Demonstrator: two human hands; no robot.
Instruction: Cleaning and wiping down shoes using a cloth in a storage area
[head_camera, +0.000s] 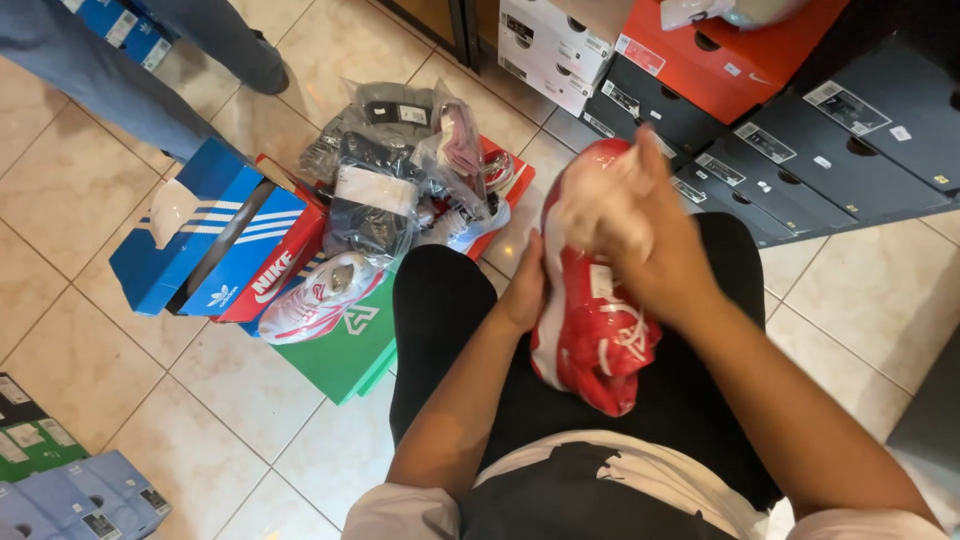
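Head view, person seated, looking down at own lap. Red sneaker (590, 330) with white trim rests on the lap, toe pointing away toward the stacked shoe boxes (800, 130). Left hand (522, 290) lies flat against the sneaker's left side, fingers mostly hidden behind it, so how tightly it closes cannot be told; it steadies the shoe. Right hand (640, 240) sits over the opening at the far end, fingers curled around a wad of white stuffing paper (590, 205), closed on it. Judgement on handling: sneaker looks light, with a stiff sole and a soft, yielding upper; glossy red panels may be a little slippery. Best hold appears to be along the sole edge or heel, where it will not collapse. Paper is soft, crushable, tears easily. On the tiled floor (90, 340) to the left: a pink-and-white sneaker (320, 300) on a green box (350, 350), blue boxes (200, 240), bagged dark items (380, 190). Another person's legs (110, 80) stand at upper left.
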